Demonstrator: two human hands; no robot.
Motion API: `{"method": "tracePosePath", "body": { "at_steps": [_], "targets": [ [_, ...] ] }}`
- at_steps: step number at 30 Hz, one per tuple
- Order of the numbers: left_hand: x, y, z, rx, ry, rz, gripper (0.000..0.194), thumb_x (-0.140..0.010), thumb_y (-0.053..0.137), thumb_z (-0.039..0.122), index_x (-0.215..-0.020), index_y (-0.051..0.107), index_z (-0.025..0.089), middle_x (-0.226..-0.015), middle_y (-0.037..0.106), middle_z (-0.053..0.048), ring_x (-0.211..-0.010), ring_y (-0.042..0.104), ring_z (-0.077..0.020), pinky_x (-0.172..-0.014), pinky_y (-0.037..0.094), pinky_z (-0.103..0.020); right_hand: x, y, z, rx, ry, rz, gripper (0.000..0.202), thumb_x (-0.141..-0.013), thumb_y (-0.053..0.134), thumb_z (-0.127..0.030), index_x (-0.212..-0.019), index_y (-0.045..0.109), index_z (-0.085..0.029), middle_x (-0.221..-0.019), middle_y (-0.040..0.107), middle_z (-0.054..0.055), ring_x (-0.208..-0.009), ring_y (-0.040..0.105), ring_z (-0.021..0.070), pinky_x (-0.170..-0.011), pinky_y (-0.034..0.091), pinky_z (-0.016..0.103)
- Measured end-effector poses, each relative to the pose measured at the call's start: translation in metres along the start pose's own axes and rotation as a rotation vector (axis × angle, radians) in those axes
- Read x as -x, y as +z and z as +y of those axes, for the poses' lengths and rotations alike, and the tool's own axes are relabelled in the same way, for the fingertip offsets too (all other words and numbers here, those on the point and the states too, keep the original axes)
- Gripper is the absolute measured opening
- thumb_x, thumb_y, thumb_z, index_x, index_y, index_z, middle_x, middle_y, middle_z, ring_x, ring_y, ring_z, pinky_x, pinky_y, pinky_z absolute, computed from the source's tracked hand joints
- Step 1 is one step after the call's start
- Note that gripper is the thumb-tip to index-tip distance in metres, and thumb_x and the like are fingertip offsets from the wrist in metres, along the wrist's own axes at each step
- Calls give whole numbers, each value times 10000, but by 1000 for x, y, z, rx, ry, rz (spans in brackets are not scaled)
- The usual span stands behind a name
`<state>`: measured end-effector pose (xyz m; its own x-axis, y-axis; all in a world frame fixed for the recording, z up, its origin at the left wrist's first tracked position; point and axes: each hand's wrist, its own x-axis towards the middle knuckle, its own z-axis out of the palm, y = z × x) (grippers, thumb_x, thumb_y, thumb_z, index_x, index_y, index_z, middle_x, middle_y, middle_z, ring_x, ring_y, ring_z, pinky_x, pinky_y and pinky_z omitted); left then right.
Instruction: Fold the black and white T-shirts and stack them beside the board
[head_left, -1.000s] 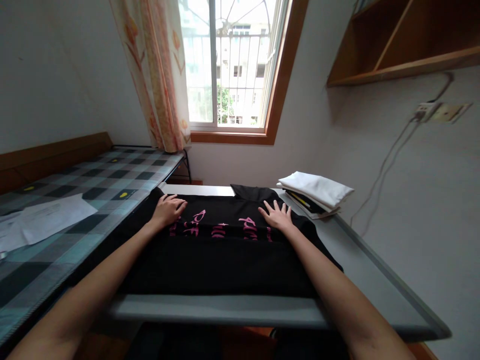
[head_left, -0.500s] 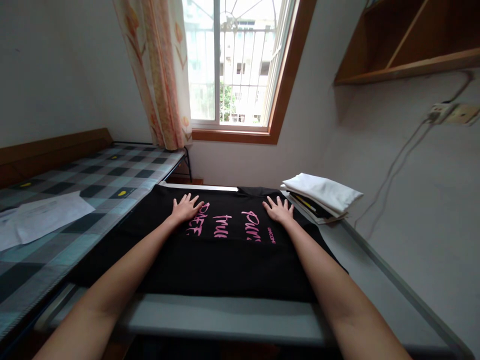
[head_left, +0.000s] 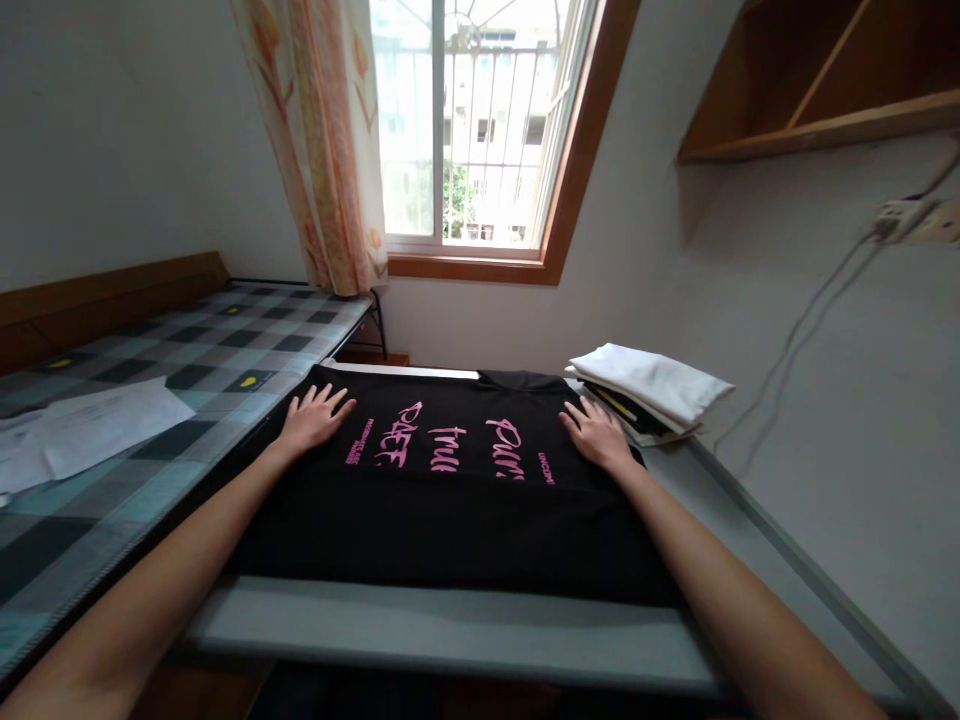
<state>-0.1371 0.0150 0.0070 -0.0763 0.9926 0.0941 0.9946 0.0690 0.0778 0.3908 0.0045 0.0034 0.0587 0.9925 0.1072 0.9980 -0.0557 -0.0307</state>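
A black T-shirt (head_left: pixel 450 530) with pink lettering lies spread over a light grey table (head_left: pixel 450 620), its near part folded up so that some letters are cut off. My left hand (head_left: pixel 313 418) rests flat on the shirt's left side, fingers spread, left of the lettering. On the right side my right hand (head_left: pixel 596 432) also lies flat with its fingers apart, close to a stack of folded cloth (head_left: pixel 652 382). Neither hand grips the fabric. My left forearm covers part of the shirt's left end.
At the left a bed with a checked mattress (head_left: pixel 292 345) adjoins the table, with paper sheets (head_left: pixel 112 425) on it. A curtain (head_left: pixel 334 150) hangs beside the window (head_left: pixel 487 130). A wall shelf (head_left: pixel 825 130) and a socket with cables (head_left: pixel 889 222) are at the right.
Both hands have slid outward across the T-shirt, the left one leftward and the right one rightward. More small pink lettering now shows beside my left hand.
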Motion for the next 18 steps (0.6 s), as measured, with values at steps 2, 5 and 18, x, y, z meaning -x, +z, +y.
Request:
{"method": "tracePosePath", "body": {
  "at_steps": [2, 5, 18],
  "targets": [
    [6, 6, -9, -20, -1, -1, 714, -932, 156, 659, -1481, 382, 262, -1555, 319, -81, -1438, 248, -335, -1139, 222, -531, 6, 2, 5, -20, 28, 7, 644, -976, 122, -560, -1453, 441, -267, -1553, 336, 74, -1391, 351, 263, -1109, 296, 430],
    [12, 13, -15, -29, 3, 7, 713, -953, 118, 611, -1476, 397, 215, -1539, 350, -92, -1428, 282, -315, -1148, 236, -476, 11, 3, 8, -51, 54, 25, 634, -986, 113, -528, -1436, 469, -260, -1526, 388, 68, -1371, 385, 237, -1094, 320, 381],
    [29, 15, -22, -54, 15, 30, 684, -963, 148, 576, -1462, 424, 199, -1528, 372, -94, -1416, 310, -314, -1143, 250, -442, 33, 5, 11, -14, 33, 63, 582, -992, 201, -513, -1396, 523, -245, -1499, 434, 47, -1400, 322, 260, -1124, 253, 399]
  ]
}}
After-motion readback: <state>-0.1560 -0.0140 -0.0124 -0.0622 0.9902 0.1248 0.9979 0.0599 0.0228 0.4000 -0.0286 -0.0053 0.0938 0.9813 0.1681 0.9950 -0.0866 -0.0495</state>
